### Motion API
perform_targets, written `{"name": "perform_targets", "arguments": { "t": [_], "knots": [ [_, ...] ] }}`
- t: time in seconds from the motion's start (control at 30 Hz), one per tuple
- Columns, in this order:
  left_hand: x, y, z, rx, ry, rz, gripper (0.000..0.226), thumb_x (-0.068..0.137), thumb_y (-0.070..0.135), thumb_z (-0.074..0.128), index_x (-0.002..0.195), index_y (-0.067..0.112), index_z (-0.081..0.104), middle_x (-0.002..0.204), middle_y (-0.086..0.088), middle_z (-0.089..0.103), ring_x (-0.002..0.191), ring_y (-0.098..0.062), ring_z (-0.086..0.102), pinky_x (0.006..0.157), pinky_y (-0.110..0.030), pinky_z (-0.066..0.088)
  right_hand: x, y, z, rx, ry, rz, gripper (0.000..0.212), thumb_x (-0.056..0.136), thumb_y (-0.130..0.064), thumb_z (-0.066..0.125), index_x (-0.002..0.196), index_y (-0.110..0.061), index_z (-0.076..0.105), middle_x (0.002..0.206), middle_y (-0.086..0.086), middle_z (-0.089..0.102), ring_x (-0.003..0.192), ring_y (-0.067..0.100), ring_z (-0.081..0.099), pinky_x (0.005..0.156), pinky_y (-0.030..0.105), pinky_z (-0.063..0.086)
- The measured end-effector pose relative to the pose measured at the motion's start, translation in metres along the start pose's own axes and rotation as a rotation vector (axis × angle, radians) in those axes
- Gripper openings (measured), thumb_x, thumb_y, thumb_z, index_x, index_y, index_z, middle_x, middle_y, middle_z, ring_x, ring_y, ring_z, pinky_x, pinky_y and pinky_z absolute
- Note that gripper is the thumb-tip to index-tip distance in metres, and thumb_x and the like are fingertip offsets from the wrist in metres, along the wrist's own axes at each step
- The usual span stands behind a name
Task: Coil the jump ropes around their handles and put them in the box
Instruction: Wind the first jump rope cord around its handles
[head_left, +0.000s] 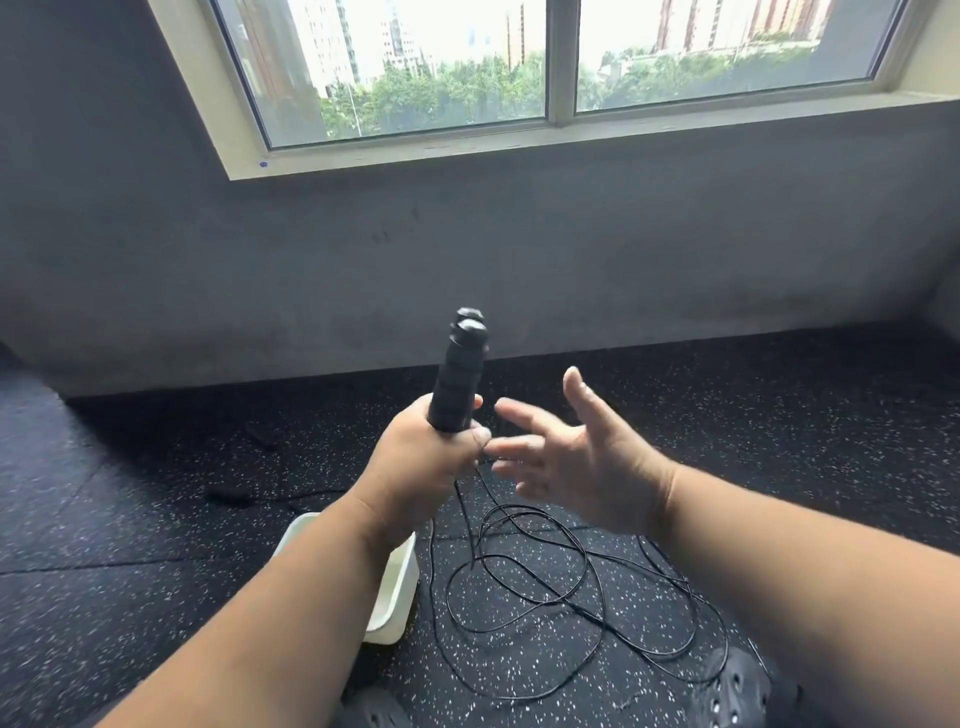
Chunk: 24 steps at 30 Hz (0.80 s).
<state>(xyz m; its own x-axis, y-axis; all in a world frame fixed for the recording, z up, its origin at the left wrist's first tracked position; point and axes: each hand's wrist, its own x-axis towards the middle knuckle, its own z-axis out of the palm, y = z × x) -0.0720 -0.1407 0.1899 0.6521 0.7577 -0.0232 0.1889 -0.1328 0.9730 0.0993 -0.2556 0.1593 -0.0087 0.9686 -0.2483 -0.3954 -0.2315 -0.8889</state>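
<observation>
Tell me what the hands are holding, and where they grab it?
The left hand grips the black jump rope handles by their lower end. The right hand is open and holds nothing.

Black handles (460, 379), black rope (545, 587), white box (397, 587), black white-speckled floor (779, 426), grey wall (467, 260)

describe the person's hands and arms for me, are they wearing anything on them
Both the left hand and the right hand are bare: no gloves, rings, watch or wristbands show. The forearms are uncovered all the way to the picture's lower edge, with no sleeve in view. The right hand's fingers are blurred.
</observation>
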Motion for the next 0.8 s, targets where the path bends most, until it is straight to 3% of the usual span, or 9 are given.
{"name": "perform_targets", "arguments": {
  "t": [0.1,0.2,0.27,0.33,0.43,0.5,0.63,0.7,0.8],
  "knots": [
    [-0.006,0.011,0.009,-0.213,-0.038,-0.015,0.033,0.092,0.002,0.072,0.121,0.015,0.064,0.081,-0.002,0.064,0.074,-0.019,0.057,0.071,-0.035,0.051,0.018,0.036,0.017,0.029,-0.131,0.120,0.099,0.076,-0.096,0.022,0.142,-0.032,0.061,0.142,0.004,0.059,0.129,0.026,0.044,0.108,0.048,0.023],
    [-0.005,0.008,0.013,-0.178,0.035,-0.008,0.033,0.092,0.001,0.071,0.121,0.016,0.065,0.084,0.001,0.064,0.076,-0.017,0.059,0.077,-0.035,0.053,0.022,0.045,0.035,0.004,-0.235,0.148,0.093,0.086,-0.088,0.016,0.132,-0.024,0.065,0.128,0.015,0.061,0.124,0.029,0.048,0.098,0.051,0.020],
    [-0.002,0.003,0.008,-0.149,0.087,-0.022,0.032,0.090,0.002,0.073,0.117,0.016,0.065,0.083,0.002,0.065,0.076,-0.017,0.057,0.077,-0.037,0.052,0.020,0.043,0.032,0.023,-0.268,0.179,0.087,0.091,-0.082,0.021,0.125,-0.015,0.064,0.103,0.013,0.066,0.104,0.031,0.058,0.100,0.052,0.028],
    [0.003,-0.003,-0.003,0.016,0.153,0.001,0.024,0.085,0.005,0.070,0.106,0.016,0.065,0.081,-0.001,0.064,0.072,-0.019,0.054,0.071,-0.037,0.048,0.016,0.035,0.025,-0.092,-0.202,0.220,0.071,0.094,-0.072,0.039,0.115,-0.008,0.062,0.079,0.001,0.059,0.077,0.019,0.054,0.089,0.045,0.042],
    [0.009,-0.016,-0.024,0.516,0.192,0.039,0.013,0.085,0.012,0.062,0.092,0.022,0.060,0.079,0.005,0.066,0.069,-0.020,0.057,0.063,-0.033,0.046,0.006,0.012,0.012,-0.837,0.057,0.137,0.039,0.097,-0.049,0.063,0.098,-0.010,0.071,0.065,-0.009,0.052,0.060,0.009,0.045,0.066,0.030,0.041],
    [0.011,-0.029,-0.035,0.837,0.126,0.028,0.014,0.086,0.015,0.057,0.096,0.025,0.057,0.085,0.002,0.066,0.080,-0.027,0.063,0.070,-0.036,0.051,0.000,-0.007,0.009,-1.163,0.137,0.042,0.027,0.096,-0.042,0.069,0.088,-0.015,0.070,0.066,-0.011,0.056,0.057,0.004,0.046,0.059,0.027,0.039],
    [0.008,-0.044,-0.024,1.182,-0.083,0.026,0.012,0.091,0.019,0.054,0.101,0.023,0.052,0.109,-0.007,0.069,0.102,-0.034,0.066,0.082,-0.038,0.052,-0.012,-0.038,0.020,-1.376,0.132,-0.090,0.022,0.094,-0.041,0.073,0.082,-0.022,0.069,0.061,-0.012,0.056,0.051,-0.002,0.045,0.049,0.014,0.035],
    [0.001,-0.041,-0.006,1.255,-0.190,0.070,0.011,0.094,0.028,0.057,0.100,0.025,0.048,0.114,-0.006,0.069,0.108,-0.032,0.065,0.083,-0.037,0.050,-0.017,-0.046,0.027,-1.430,0.084,-0.114,0.021,0.093,-0.042,0.073,0.079,-0.026,0.068,0.061,-0.011,0.058,0.053,0.001,0.047,0.049,0.016,0.036],
    [-0.017,-0.040,0.021,1.314,-0.316,0.125,0.019,0.092,0.029,0.058,0.111,0.026,0.057,0.115,-0.003,0.068,0.110,-0.031,0.065,0.086,-0.038,0.051,-0.021,-0.050,0.034,-1.480,0.016,-0.139,0.020,0.092,-0.044,0.073,0.082,-0.027,0.070,0.072,-0.007,0.067,0.062,0.006,0.056,0.059,0.024,0.044]
  ]
}}
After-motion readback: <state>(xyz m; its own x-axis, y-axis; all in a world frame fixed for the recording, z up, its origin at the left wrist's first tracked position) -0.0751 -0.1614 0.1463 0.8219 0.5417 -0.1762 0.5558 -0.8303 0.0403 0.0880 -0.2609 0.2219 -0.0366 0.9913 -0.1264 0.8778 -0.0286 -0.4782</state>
